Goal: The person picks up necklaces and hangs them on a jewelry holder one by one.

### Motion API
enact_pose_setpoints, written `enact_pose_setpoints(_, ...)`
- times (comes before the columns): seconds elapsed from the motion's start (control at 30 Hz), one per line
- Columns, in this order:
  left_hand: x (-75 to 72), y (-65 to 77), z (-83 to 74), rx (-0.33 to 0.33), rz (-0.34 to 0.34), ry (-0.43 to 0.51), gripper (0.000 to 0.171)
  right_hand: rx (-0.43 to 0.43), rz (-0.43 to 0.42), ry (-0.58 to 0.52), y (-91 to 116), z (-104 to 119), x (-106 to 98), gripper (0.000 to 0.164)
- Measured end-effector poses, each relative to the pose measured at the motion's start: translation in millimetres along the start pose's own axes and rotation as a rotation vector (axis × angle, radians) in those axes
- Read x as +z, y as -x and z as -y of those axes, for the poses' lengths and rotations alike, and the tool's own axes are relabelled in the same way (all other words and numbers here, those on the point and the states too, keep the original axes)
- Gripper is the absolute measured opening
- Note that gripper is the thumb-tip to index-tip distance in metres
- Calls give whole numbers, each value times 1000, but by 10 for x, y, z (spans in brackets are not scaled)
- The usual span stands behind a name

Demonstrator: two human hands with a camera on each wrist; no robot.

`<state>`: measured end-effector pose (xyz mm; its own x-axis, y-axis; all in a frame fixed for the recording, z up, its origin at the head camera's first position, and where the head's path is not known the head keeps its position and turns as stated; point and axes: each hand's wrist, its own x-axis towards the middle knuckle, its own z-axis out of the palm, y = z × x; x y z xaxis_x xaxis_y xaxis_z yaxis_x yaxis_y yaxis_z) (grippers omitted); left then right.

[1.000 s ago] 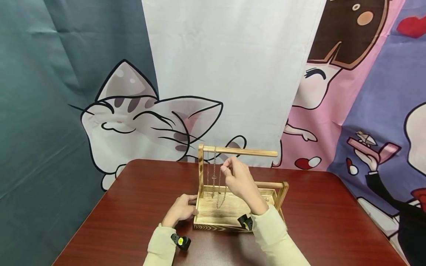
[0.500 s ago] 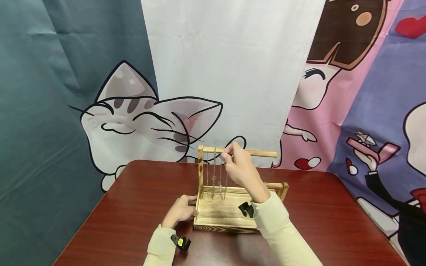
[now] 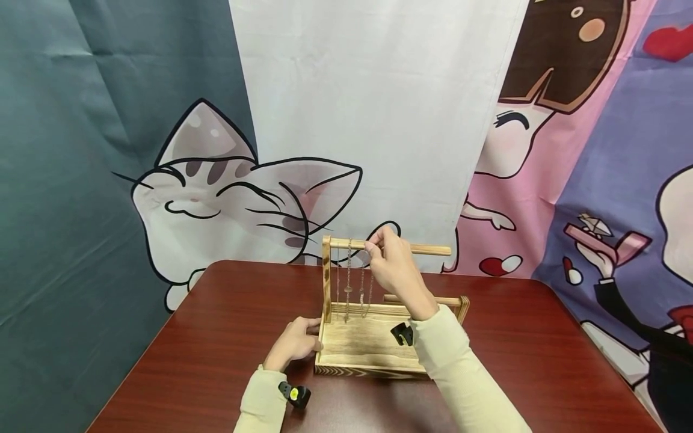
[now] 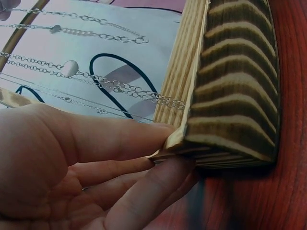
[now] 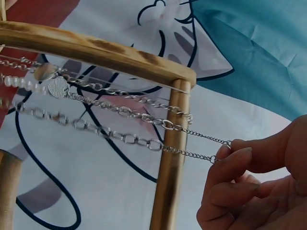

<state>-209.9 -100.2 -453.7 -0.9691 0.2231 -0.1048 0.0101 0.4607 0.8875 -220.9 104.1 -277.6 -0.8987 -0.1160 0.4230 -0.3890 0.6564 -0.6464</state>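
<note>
My right hand (image 3: 394,264) is at the upper rod (image 3: 431,249) of a wooden jewelry stand. Thumb and fingers pinch the thin end chains of a silver necklace (image 5: 129,139), seen best in the right wrist view. Its two strands, with a textured disc (image 5: 58,88) and pearl-like beads, hang below the hand and cross in front of the rod in that view. Low on the left, my left hand (image 3: 292,341) grips the corner of the stand's tray (image 3: 368,353), thumb on the wall and fingers around outside. A chain necklace with an oval pendant (image 4: 71,68) hangs beside the held one.
A thinner necklace (image 3: 338,282) hangs closest to the upright post (image 3: 327,276). The lower rod (image 3: 446,300) juts inward from the tray's right side. The stand sits on a reddish-brown table (image 3: 233,313), with a cartoon-printed cloth (image 3: 379,120) behind.
My right hand has risen with the necklace from below the upper rod to rod height, then shifted slightly right. The left hand stays on the tray corner.
</note>
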Motion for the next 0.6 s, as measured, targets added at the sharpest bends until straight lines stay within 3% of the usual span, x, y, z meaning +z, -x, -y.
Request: enact_pose_setpoints(0.6, -3, -8, 19, 13, 14, 21, 65, 58, -46, 34, -20, -316, -92, 8)
